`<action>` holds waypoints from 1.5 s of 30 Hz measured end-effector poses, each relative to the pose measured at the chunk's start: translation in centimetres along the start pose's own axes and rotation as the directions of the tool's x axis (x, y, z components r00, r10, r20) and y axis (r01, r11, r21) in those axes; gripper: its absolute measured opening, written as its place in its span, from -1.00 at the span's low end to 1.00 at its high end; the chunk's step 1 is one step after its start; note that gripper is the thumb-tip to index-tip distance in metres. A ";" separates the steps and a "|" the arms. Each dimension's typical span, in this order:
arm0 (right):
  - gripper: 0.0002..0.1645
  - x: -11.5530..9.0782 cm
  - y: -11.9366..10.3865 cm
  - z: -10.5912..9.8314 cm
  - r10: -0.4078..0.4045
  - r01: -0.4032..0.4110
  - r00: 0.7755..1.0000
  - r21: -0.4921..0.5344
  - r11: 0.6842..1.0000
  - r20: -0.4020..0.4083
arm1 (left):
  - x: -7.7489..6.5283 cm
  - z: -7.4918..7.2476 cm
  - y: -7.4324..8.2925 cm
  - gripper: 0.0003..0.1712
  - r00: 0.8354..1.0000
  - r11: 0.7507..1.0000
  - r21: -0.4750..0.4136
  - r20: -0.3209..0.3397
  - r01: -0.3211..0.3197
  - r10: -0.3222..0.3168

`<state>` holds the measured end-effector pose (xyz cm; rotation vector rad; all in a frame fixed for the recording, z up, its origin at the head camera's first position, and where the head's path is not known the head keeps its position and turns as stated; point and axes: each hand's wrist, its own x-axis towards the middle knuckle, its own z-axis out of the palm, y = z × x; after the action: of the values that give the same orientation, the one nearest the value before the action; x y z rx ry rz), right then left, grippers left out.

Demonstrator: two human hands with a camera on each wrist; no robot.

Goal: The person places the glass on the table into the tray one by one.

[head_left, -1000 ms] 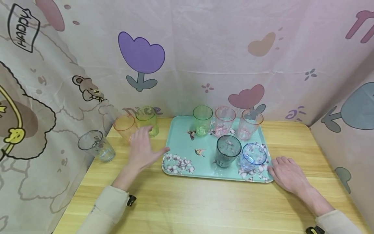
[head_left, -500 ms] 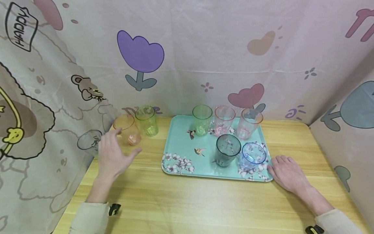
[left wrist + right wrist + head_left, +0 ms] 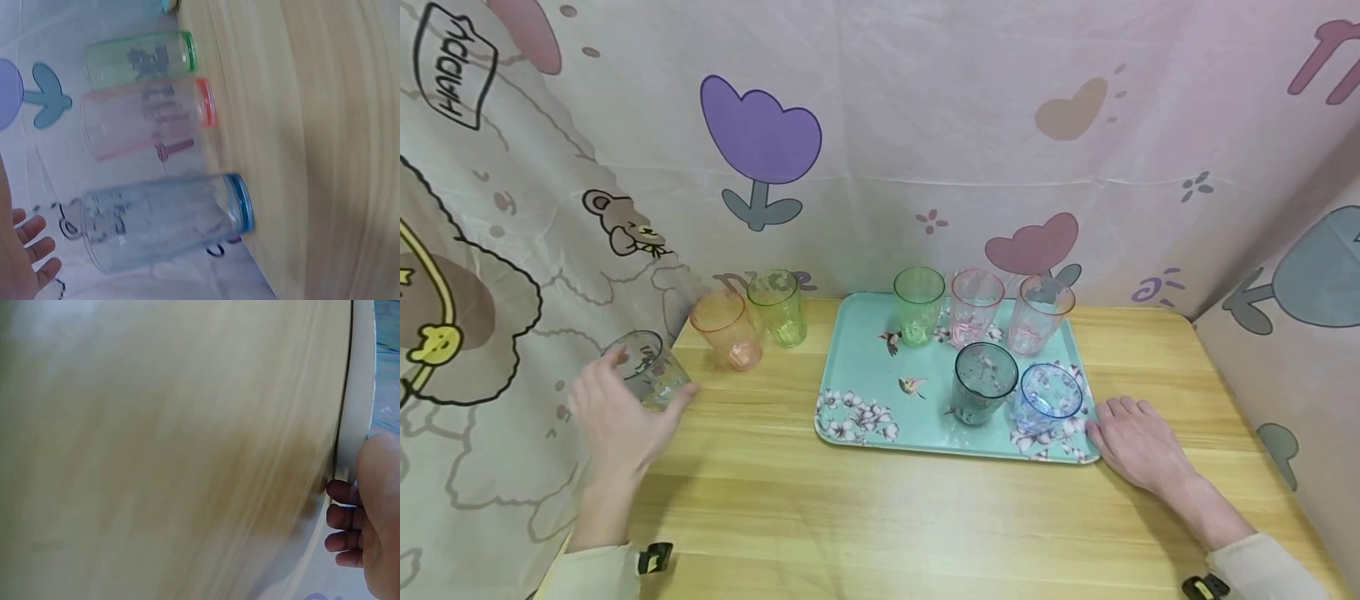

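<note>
In the head view my left hand point(image 3: 621, 417) reaches to a clear glass tumbler point(image 3: 658, 379) at the table's left edge, fingers and thumb spread around its near side. In the left wrist view a gap shows between those fingers and the upright tumbler point(image 3: 165, 222), whose base looks bluish. My right hand point(image 3: 1138, 446) rests on the table at the right front corner of a mint-green tray point(image 3: 865, 358). Its thumb touches the tray's edge, and in the right wrist view the fingers point(image 3: 344, 517) are loosely bent beside it.
An orange tumbler point(image 3: 730, 333) and a yellow-green tumbler point(image 3: 778, 312) stand left of the tray. On the tray are a green tumbler point(image 3: 919, 308), two pink tumblers point(image 3: 976, 312), a dark grey tumbler point(image 3: 981, 392) and a blue glass point(image 3: 1045, 404). A printed curtain point(image 3: 887, 125) hangs behind.
My left hand has moved left, from in front of the orange and yellow-green tumblers to the clear tumbler. The right hand and the tray have stayed in place.
</note>
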<state>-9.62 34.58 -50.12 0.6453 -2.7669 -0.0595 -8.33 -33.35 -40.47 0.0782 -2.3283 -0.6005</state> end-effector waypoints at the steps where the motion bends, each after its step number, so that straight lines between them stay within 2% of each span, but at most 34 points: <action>1: -0.69 0.0 0.0 0.0 0.002 -0.002 1.000 0.001 1.000 0.004 | 0.0 -0.2 -0.3 0.51 1.000 1.000 0.012 0.006 0.019 -0.019; 5: -0.69 0.0 0.0 0.0 0.005 -0.005 1.000 0.003 1.000 0.021 | -0.1 -0.9 -1.3 0.38 0.993 0.991 0.072 0.025 0.114 -0.116; 9: -0.69 0.1 0.0 0.0 0.008 -0.008 0.999 0.005 1.000 0.032 | -0.5 -1.1 -1.8 0.30 0.985 0.980 0.100 -0.029 0.170 -0.168; 11: -0.70 0.1 0.1 0.0 0.009 -0.009 0.999 0.007 1.000 0.035 | -0.7 -1.0 -1.9 0.27 0.978 0.970 0.118 -0.042 0.210 -0.206; 13: -0.69 0.1 0.1 0.0 0.012 -0.012 0.999 0.008 1.000 0.039 | -0.8 -0.7 -2.1 0.24 0.962 0.950 0.154 -0.028 0.271 -0.270; 16: -0.69 0.2 0.1 -0.1 0.016 -0.017 0.999 0.010 1.000 0.051 | -0.8 -0.3 -2.6 0.27 0.931 0.905 0.249 0.034 0.344 -0.363; 19: -0.69 0.3 0.1 -0.2 0.021 -0.021 0.998 0.011 1.000 0.062 | -0.7 0.0 -3.3 0.37 0.894 0.862 0.344 0.119 0.372 -0.433; 21: -0.69 0.3 0.0 -0.2 0.019 -0.019 0.998 0.010 1.000 0.063 | -0.5 0.2 -3.7 0.45 0.856 0.835 0.395 0.189 0.383 -0.482; 25: -0.68 0.2 0.0 -0.1 0.014 -0.014 0.999 0.008 1.000 0.049 | -0.3 0.6 -4.3 0.53 0.788 0.805 0.441 0.286 0.397 -0.546; 27: -0.68 0.2 0.0 0.0 0.012 -0.012 0.999 0.008 1.000 0.043 | -0.3 0.8 -4.6 0.55 0.772 0.800 0.453 0.310 0.393 -0.555; 30: -0.68 0.1 0.0 0.0 0.011 -0.011 0.999 0.009 1.000 0.039 | -0.2 1.1 -5.0 0.56 0.773 0.801 0.464 0.318 0.377 -0.548; 35: -0.69 0.2 0.0 -0.1 0.015 -0.016 0.999 0.010 1.000 0.052 | 0.0 1.6 -5.5 0.55 0.794 0.810 0.481 0.319 0.334 -0.517; 42: -0.68 0.2 0.1 -0.1 0.018 -0.019 0.998 0.010 1.000 0.057 | 0.5 2.1 -5.7 0.54 0.798 0.813 0.470 0.312 0.343 -0.516; 45: -0.69 0.2 0.2 0.0 0.017 -0.018 0.998 0.008 1.000 0.057 | 0.5 2.3 -5.7 0.50 0.818 0.824 0.462 0.297 0.328 -0.492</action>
<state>-9.84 34.63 -50.01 0.6312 -2.8291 -0.0630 -10.88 -37.56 -44.13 0.7443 -2.8388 -0.3640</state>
